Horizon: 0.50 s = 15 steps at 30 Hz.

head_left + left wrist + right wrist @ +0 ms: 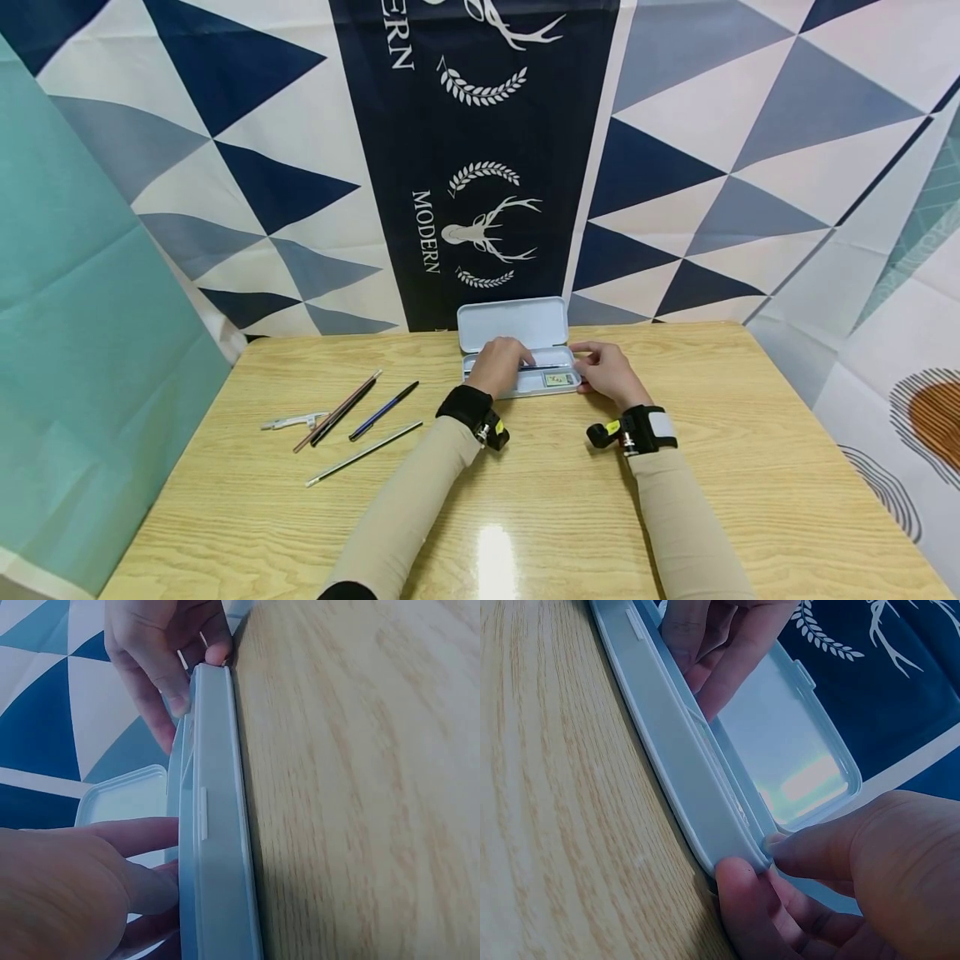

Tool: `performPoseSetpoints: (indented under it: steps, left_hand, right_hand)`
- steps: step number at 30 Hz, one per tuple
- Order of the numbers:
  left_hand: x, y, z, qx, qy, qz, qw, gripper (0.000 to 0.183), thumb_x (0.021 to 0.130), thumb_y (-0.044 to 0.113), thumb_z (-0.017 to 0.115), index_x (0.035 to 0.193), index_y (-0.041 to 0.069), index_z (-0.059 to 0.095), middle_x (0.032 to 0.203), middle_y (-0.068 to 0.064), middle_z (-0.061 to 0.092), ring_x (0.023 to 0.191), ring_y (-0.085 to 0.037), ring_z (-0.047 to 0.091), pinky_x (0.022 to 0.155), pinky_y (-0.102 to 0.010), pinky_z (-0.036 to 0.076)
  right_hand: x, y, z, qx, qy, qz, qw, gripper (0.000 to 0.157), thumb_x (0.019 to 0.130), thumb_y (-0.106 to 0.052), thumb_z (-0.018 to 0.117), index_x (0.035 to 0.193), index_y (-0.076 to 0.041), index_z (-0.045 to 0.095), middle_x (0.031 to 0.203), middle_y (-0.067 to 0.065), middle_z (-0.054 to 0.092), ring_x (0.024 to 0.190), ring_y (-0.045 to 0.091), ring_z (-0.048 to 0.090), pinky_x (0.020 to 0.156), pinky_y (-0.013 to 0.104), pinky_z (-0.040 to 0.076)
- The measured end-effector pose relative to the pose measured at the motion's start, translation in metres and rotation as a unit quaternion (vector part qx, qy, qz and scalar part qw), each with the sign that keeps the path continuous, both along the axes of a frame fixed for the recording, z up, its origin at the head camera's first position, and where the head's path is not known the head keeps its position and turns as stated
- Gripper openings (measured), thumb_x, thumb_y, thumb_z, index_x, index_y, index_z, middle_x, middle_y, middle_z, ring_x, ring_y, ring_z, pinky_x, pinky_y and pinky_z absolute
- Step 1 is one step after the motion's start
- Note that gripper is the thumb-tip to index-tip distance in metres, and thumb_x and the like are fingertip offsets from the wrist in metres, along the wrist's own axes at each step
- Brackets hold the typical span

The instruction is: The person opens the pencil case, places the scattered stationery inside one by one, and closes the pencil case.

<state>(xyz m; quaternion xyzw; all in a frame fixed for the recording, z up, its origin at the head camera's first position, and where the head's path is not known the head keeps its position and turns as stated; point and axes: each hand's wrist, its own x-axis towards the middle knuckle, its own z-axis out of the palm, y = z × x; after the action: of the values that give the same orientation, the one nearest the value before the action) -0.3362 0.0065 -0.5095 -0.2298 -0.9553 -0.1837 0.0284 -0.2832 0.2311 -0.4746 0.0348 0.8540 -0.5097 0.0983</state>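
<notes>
A pale blue pencil case (525, 388) lies open by the table's back edge, its lid (513, 323) tipped back against the wall cloth. My left hand (497, 367) reaches over its front wall, fingers down inside; the fingertips are hidden, so I cannot tell whether they hold anything. A dark, slim pen (546, 367) lies lengthwise in the case beside those fingers. My right hand (609, 372) pinches the case's right end, with the thumb (787, 851) at the rim and a fingertip low on the corner. A small pale green printed piece (558, 379) sits in the right front part.
Left of the case lie a blue pen (384, 411), a dark pen (343, 412), a reddish-brown pencil (318, 434), a silvery green pencil (364, 454) and a white compass-like tool (292, 422). Patterned cloth (480, 150) hangs behind the wooden table (570, 517).
</notes>
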Motion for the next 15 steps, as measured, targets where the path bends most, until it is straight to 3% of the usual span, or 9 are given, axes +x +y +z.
performPoseSetpoints:
  steps: [15]
  left_hand:
    - [-0.0031, -0.0042, 0.0024, 0.052, -0.04, 0.012, 0.9978, 0.039, 0.098, -0.008, 0.072, 0.112, 0.023, 0.092, 0.119, 0.002, 0.088, 0.114, -0.018, 0.081, 0.102, -0.036, 0.065]
  right_hand:
    - [-0.0016, 0.0002, 0.0001, -0.003, -0.001, -0.004, 1.0, 0.046, 0.114, -0.004, 0.056, 0.16, 0.0, 0.059, 0.11, 0.018, 0.059, 0.076, 0.014, 0.067, 0.065, 0.021, 0.063]
